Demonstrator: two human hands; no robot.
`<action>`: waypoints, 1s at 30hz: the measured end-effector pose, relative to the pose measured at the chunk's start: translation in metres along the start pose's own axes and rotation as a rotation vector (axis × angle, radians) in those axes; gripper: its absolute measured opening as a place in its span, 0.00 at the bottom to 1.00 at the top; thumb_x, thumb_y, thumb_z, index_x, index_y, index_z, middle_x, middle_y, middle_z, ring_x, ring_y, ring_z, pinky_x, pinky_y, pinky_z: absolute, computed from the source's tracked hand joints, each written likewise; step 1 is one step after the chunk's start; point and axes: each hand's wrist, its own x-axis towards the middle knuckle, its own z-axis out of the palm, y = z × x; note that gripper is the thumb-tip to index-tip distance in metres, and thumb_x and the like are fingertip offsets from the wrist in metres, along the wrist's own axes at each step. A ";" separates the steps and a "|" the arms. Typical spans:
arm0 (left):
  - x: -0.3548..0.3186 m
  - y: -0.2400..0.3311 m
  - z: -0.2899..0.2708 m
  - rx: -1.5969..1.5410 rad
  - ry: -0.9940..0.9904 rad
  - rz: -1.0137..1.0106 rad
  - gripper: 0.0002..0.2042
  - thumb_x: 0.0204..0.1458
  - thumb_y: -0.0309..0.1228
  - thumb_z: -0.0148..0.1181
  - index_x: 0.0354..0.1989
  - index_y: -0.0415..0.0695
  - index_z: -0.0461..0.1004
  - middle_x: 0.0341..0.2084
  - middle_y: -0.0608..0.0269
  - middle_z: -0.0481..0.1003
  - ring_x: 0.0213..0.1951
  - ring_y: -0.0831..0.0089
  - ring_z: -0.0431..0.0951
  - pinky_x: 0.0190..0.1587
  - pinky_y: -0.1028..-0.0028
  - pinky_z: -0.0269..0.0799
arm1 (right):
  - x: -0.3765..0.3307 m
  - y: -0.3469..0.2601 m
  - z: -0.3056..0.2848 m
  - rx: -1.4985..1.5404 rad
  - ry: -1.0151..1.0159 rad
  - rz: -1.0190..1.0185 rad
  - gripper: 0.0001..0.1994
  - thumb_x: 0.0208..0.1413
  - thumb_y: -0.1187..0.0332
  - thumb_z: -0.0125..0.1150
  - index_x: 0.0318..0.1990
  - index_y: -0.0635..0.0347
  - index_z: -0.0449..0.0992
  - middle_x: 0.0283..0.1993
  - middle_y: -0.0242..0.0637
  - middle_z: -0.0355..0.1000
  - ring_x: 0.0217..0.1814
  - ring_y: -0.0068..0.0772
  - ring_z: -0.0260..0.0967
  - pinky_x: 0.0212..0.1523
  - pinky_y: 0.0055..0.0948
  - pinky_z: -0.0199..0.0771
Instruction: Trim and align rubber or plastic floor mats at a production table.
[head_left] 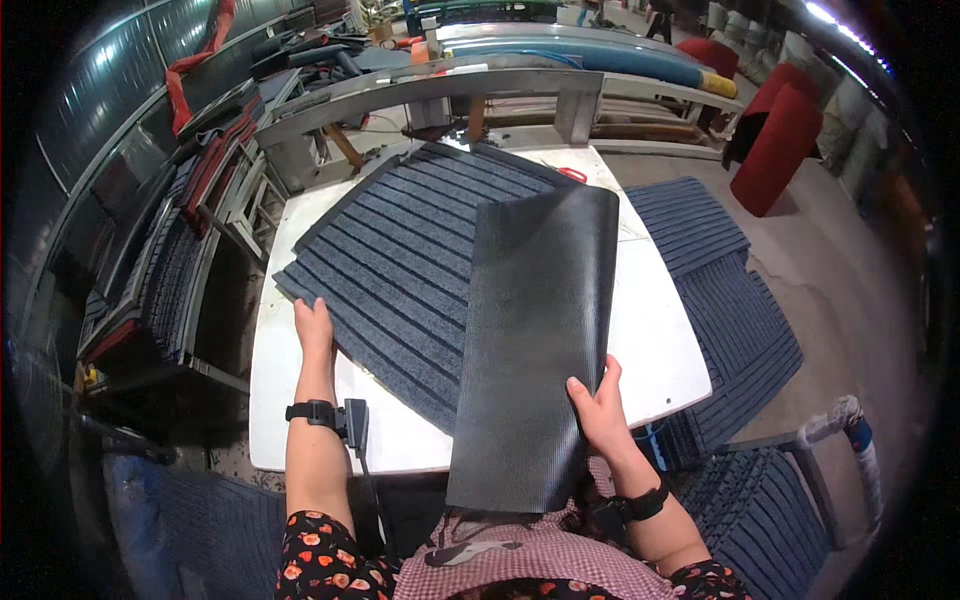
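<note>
A grey ribbed floor mat with dark stripes lies on a white-topped table. Its right part is folded over, so the smooth black backing faces up and hangs past the table's near edge. My left hand is closed at the mat's left corner, its fingertips at the edge. My right hand grips the right edge of the folded part, thumb on the black backing; the other fingers are partly hidden behind the edge. Red-handled scissors lie at the table's far right, beside the mat.
A metal rail crosses behind the table. Stacked mats fill a rack at left. More striped mats lie low at right, near a bent pipe frame. Red rolls stand at the far right.
</note>
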 end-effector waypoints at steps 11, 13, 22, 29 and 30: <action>-0.019 0.013 0.008 -0.218 -0.086 0.036 0.28 0.44 0.32 0.57 0.48 0.25 0.56 0.43 0.33 0.68 0.48 0.45 0.68 0.52 0.65 0.63 | -0.004 0.003 -0.005 0.038 0.087 -0.029 0.29 0.54 0.68 0.53 0.58 0.73 0.46 0.53 0.53 0.57 0.54 0.38 0.57 0.55 0.31 0.56; -0.016 0.005 0.001 -0.199 -0.128 0.004 0.30 0.44 0.33 0.56 0.50 0.24 0.54 0.43 0.33 0.68 0.48 0.45 0.69 0.51 0.64 0.63 | -0.002 0.004 0.003 -0.005 0.077 -0.026 0.29 0.54 0.68 0.53 0.58 0.73 0.46 0.54 0.54 0.57 0.55 0.39 0.56 0.56 0.31 0.55; -0.032 0.035 -0.003 -0.071 0.007 0.046 0.26 0.45 0.33 0.56 0.48 0.26 0.59 0.41 0.33 0.69 0.46 0.45 0.70 0.49 0.63 0.64 | -0.002 0.001 0.006 -0.105 0.123 -0.002 0.29 0.54 0.67 0.52 0.57 0.73 0.47 0.53 0.55 0.56 0.54 0.40 0.57 0.55 0.33 0.56; -0.036 0.037 -0.004 -0.101 0.034 0.111 0.22 0.44 0.30 0.57 0.45 0.29 0.61 0.38 0.39 0.72 0.42 0.50 0.72 0.46 0.65 0.66 | -0.001 -0.005 0.002 -0.020 0.081 0.002 0.29 0.54 0.69 0.51 0.57 0.74 0.45 0.53 0.54 0.56 0.54 0.38 0.57 0.54 0.33 0.58; -0.036 0.039 -0.004 -0.140 0.022 0.111 0.22 0.44 0.30 0.57 0.45 0.29 0.61 0.37 0.40 0.72 0.41 0.51 0.73 0.45 0.65 0.66 | -0.003 -0.004 0.001 -0.017 0.082 0.006 0.29 0.54 0.69 0.51 0.57 0.74 0.45 0.53 0.54 0.56 0.54 0.38 0.57 0.54 0.33 0.58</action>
